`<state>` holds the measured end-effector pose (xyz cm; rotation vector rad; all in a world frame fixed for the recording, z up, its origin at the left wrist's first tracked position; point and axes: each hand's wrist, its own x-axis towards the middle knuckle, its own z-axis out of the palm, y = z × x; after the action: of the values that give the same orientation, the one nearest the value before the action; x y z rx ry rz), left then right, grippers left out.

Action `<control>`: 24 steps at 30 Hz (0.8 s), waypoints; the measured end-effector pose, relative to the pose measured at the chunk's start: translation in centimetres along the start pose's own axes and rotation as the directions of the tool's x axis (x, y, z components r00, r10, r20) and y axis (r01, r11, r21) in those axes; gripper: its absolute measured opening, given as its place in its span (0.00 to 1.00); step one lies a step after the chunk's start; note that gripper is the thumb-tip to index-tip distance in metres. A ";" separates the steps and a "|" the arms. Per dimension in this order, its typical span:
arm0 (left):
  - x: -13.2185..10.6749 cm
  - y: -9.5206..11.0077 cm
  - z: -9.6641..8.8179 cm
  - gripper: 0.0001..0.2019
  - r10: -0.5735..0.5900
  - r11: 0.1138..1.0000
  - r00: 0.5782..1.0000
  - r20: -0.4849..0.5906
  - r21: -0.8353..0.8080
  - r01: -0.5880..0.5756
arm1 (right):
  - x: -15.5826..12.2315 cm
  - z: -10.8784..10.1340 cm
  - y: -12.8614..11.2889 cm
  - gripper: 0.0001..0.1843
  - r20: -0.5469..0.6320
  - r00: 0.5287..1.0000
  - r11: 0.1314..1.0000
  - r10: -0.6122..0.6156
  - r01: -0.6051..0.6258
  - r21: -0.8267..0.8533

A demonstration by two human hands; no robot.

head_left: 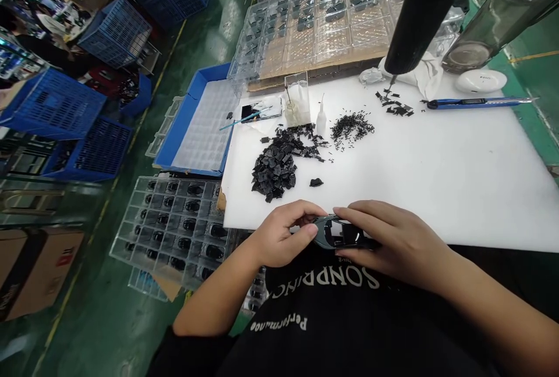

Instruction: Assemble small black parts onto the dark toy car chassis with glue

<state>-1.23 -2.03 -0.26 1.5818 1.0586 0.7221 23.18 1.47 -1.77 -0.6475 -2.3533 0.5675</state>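
Between my two hands, close to my chest at the table's near edge, is a dark grey model car body (334, 231) with window openings. My left hand (286, 231) pinches one end of it between thumb and fingers. My right hand (388, 237) wraps round the other end, covering part of the body. Just beyond the hands lies a single small black part (316, 182). A heap of black plastic pieces (275, 164) sits farther left, with a pile of tiny black parts (351, 127) to its right.
A black electric screwdriver (419, 22) hangs over the white table (458, 173). Behind are a clear bin (297, 103), dropper bottle (321, 121), blue-handled tweezers (471, 103), white case (481, 80) and drink bottle (484, 28). Left stand a blue tray (192, 169) and a compartment tray of car bodies (174, 231).
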 end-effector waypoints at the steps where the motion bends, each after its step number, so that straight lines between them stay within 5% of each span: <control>1: -0.1 -0.1 0.0 0.14 -0.011 0.999 1.000 0.000 -0.031 0.011 | 0.0 0.0 0.0 0.26 0.000 1.000 1.000 0.004 -0.004 0.005; 12: -0.7 -0.6 0.0 0.14 -0.051 0.984 0.997 -0.049 -0.173 0.041 | 0.4 0.2 0.0 0.26 0.001 1.000 0.999 0.013 -0.013 0.031; 17: -0.3 -0.5 0.0 0.22 0.181 0.980 0.979 -0.092 -0.068 -0.188 | 0.4 -0.7 0.1 0.27 0.032 0.993 0.977 0.116 -0.120 0.177; 20: 0.7 0.8 0.4 0.20 0.398 0.915 0.902 -0.166 0.138 -0.379 | 0.4 -0.9 -0.2 0.23 0.207 0.946 0.790 0.248 -0.321 0.522; 24: 2.2 2.6 1.4 0.16 0.541 0.822 0.804 -0.249 0.361 -0.441 | -0.1 0.3 -1.1 0.22 0.360 0.873 0.332 0.329 -0.464 0.821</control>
<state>1.61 -0.78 1.74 2.0771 1.0293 1.2879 22.75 0.53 -1.43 -0.6440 -1.5429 1.9760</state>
